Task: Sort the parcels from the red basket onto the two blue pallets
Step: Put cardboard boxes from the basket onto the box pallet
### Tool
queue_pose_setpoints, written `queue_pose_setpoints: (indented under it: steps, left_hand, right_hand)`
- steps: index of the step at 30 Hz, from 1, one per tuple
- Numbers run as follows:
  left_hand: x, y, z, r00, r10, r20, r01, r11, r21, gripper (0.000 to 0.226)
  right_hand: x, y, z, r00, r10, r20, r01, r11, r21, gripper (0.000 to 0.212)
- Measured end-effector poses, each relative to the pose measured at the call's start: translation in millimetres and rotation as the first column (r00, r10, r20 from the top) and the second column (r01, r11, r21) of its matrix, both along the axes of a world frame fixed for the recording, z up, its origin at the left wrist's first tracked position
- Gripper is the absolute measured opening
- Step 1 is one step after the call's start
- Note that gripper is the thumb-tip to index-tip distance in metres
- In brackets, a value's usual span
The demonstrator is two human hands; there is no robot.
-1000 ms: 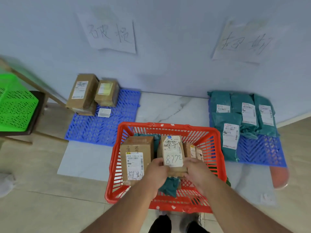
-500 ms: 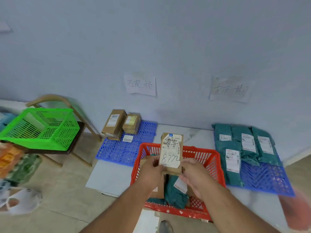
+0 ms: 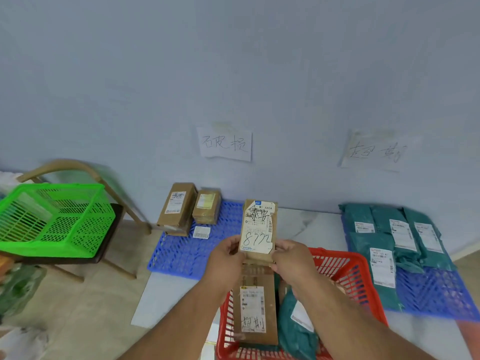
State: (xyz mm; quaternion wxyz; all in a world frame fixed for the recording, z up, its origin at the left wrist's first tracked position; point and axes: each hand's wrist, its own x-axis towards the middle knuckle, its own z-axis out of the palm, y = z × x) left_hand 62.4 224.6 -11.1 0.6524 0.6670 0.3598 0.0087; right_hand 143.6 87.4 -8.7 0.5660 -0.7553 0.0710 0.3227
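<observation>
A small brown cardboard parcel (image 3: pixel 258 229) with a torn white label marked 872 is held upright above the red basket (image 3: pixel 348 279). My left hand (image 3: pixel 226 258) grips its lower left edge and my right hand (image 3: pixel 292 259) grips its lower right edge. Inside the basket lie another brown box (image 3: pixel 255 311) with a label and a teal bag (image 3: pixel 296 331). The left blue pallet (image 3: pixel 187 253) carries two brown boxes (image 3: pixel 178 207) and a loose label. The right blue pallet (image 3: pixel 436 289) carries several teal bags (image 3: pixel 384 229).
A green basket (image 3: pixel 54 219) sits on a wooden chair (image 3: pixel 111 245) at the left. Two handwritten paper signs (image 3: pixel 225 143) hang on the wall, one above each pallet. A white marble slab (image 3: pixel 161 300) lies under the pallets. Bags lie on the floor at far left.
Both hands have lifted the 872 parcel up out of the red basket, and my view has tilted up and back, bringing the wall, the chair and the green basket into sight.
</observation>
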Motion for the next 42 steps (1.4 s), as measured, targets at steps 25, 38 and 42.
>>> queue_pose_setpoints:
  steps: [25,38,42]
  left_hand:
    - [235,240,-282,0.945,-0.151,-0.291,0.127,0.987,-0.1,0.04]
    - [159,203,-211,0.905,-0.125,-0.406,0.069,0.986,-0.15,0.063]
    - [130,165,-180,0.907,-0.115,-0.404,0.07,0.99,-0.126,0.058]
  right_hand:
    - [214,264,-292,0.968,-0.16,-0.193,0.107,0.959,-0.261,0.037]
    - [158,183,-194,0.942,-0.236,-0.238,0.198,0.965,-0.175,0.042]
    - [129,129,-147,0.923,-0.288,-0.255,0.269,0.957,-0.106,0.035]
